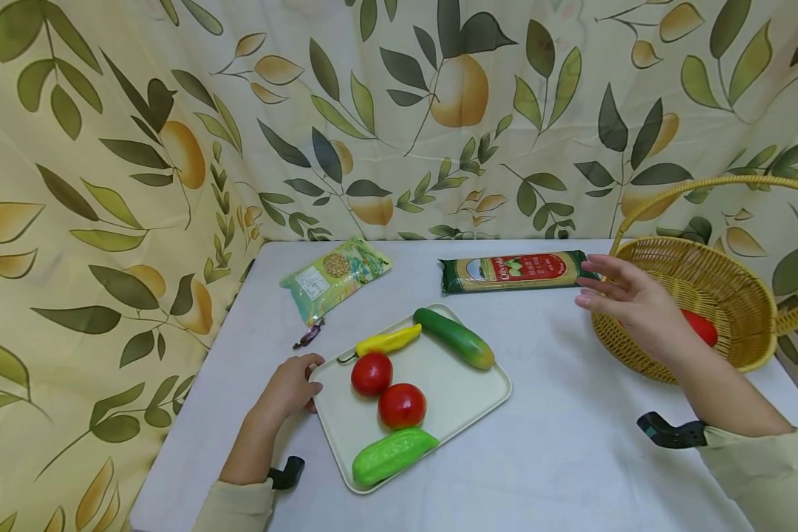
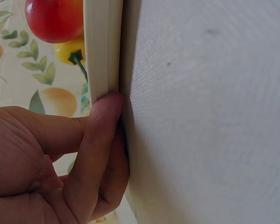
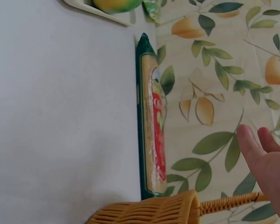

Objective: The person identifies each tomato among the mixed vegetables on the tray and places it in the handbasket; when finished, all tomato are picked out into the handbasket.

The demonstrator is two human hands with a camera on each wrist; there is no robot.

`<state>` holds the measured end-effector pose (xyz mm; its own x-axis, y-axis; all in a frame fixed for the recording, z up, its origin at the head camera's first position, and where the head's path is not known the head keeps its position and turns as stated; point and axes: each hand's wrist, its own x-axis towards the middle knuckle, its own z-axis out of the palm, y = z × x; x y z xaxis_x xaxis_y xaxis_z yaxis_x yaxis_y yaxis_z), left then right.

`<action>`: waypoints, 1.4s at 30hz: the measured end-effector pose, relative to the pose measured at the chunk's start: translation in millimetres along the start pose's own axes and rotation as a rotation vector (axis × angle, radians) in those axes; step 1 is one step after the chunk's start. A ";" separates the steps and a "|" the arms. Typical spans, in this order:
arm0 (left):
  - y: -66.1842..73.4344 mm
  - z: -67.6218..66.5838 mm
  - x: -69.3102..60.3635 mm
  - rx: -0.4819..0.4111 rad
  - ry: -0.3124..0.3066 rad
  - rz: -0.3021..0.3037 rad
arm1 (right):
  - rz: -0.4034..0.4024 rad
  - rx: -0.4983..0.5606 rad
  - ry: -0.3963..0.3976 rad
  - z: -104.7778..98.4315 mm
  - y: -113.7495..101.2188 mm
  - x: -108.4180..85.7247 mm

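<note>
My left hand [image 1: 289, 388] grips the left edge of a cream tray [image 1: 468, 395]; in the left wrist view its fingers [image 2: 105, 116] pinch the rim. On the tray lie a yellow pepper [image 1: 389, 340], two red tomatoes [image 1: 402, 406], a dark green cucumber [image 1: 454, 338] and a light green gourd-like vegetable [image 1: 394, 455]. My right hand [image 1: 638, 307], fingers spread and holding nothing, hovers over the left rim of a wicker basket [image 1: 621, 358]. In the basket is a red object [image 1: 700, 326], partly hidden by the forearm.
A long green and gold packet with a red label [image 1: 515, 271] lies at the back, near my right fingertips. Back left are a green printed bag [image 1: 335, 277] and a small purple wrapped candy [image 1: 309, 334]. Patterned cloth [image 1: 399, 148] walls the table's back and left.
</note>
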<state>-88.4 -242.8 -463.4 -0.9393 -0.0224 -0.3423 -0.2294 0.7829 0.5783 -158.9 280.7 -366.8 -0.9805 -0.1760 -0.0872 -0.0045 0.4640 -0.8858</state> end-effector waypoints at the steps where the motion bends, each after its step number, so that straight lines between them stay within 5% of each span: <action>1: 0.2 -0.1 -0.1 -0.001 -0.001 -0.001 | -0.003 -0.003 -0.002 0.6 -0.4 0.5; 33: -1.1 0.6 -0.6 -0.020 0.011 0.020 | -0.029 0.040 -0.024 25.7 -8.5 6.3; 42: -1.0 0.8 -1.1 -0.015 0.019 0.018 | -0.092 0.146 -0.049 38.0 -12.0 6.2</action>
<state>-87.0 -243.0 -464.2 -0.9478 -0.0204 -0.3181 -0.2163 0.7742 0.5948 -157.5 241.0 -374.0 -0.9664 -0.2561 -0.0215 -0.0619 0.3131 -0.9477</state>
